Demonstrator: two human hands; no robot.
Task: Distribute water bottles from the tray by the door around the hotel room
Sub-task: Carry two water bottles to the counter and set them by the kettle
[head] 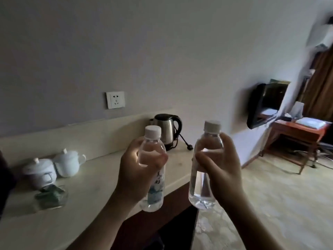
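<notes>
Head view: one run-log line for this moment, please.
left hand: holds left bottle upright | right hand: holds right bottle upright | both capped, above counter edge | kettle behind

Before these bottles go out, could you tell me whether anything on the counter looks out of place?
Only the kettle's plug: it lies loose on the counter, unplugged, near the edge. Both lidded cups stand upright.

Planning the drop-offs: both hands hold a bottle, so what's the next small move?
Probably lower the left hand and stand its clear white-capped plastic water bottle on the pale counter, in the bare stretch before the steel electric kettle. The right hand holds the other clear bottle, over the carpet.
</notes>
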